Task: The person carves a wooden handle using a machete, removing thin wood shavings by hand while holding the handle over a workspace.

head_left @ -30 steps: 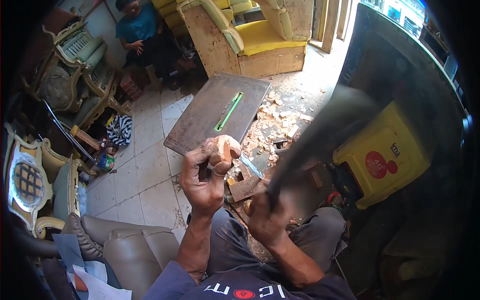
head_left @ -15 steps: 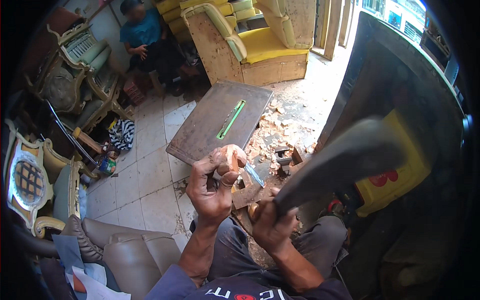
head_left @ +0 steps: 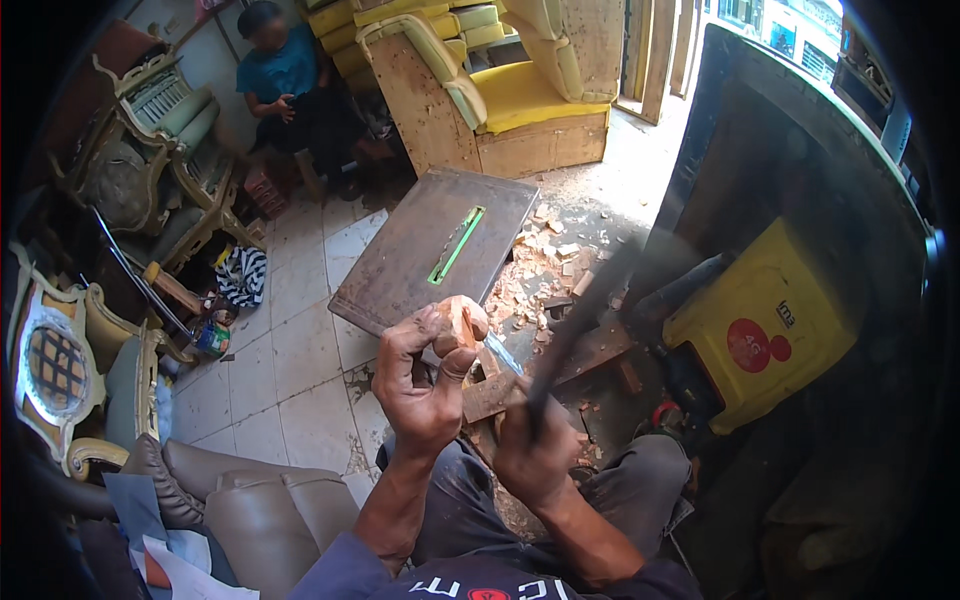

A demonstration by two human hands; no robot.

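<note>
Wood piece (head_left: 457,328): reddish-orange, small, chunky, rounded outline, with flat cut facets and a darker groove-like line; held up in front of the person, above the knees, overlapping the near corner of the brown panel (head_left: 405,255) in view. Panel is flat, dark, scuffed, wood-looking, with a narrow green-edged slot (head_left: 457,245). Dark tool (head_left: 580,325): long, tapering, smeared by blur; material and edge can't be read. Metal strip (head_left: 505,354): flat, shiny, bluish. Chips (head_left: 545,250) pale and reddish, flaky, strewn over the floor beyond; smooth yellow plastic seat (head_left: 765,325) off to the right. Left hand (head_left: 422,385): forearm nearly vertical from the lower edge, wrist roughly straight, palm side partly visible, fingers curled over the top. Its grip is narrow, wood piece pinched between thumb and fingers. Right hand (head_left: 535,445): forearm slants up-left from lower right, fist lower than the left hand and a bit apart from it. Its grip is closed round the near end of the dark tool; finger detail blurred. Wood piece sits roughly upright, a lit facet toward the camera; too stubby and covered by fingers to be sure of its long axis. Dark tool's long axis runs diagonally, far end up and right. Metal strip slants from beside the wood piece down-right to the right hand; can't tell what holds it.
</note>
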